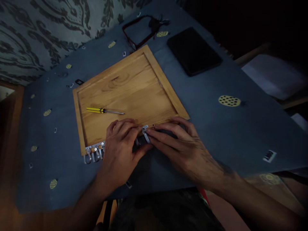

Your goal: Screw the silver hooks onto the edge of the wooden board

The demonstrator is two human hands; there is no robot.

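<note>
A shallow framed wooden board (120, 86) lies flat on the table. At its near edge, my left hand (120, 147) curls its fingers over the rail, with the thumb stretched below it. My right hand (185, 147) pinches a small silver metal hook (145, 130) against the same rail, its fingertips partly covering the piece. Further left along this edge sits a row of similar metal hooks (96, 150), fixed with screws; part of the row is hidden behind my left hand. A screwdriver (95, 110) with a yellow and black handle rests on the board.
A black tablet-like slab (193, 51) lies at the back right of the blue tablecloth (216, 134). Behind the board is a dark strap-like loop (139, 30). A small dark ring-shaped piece (79, 82) lies by the board's left corner. Patterned fabric (48, 35) borders the far side.
</note>
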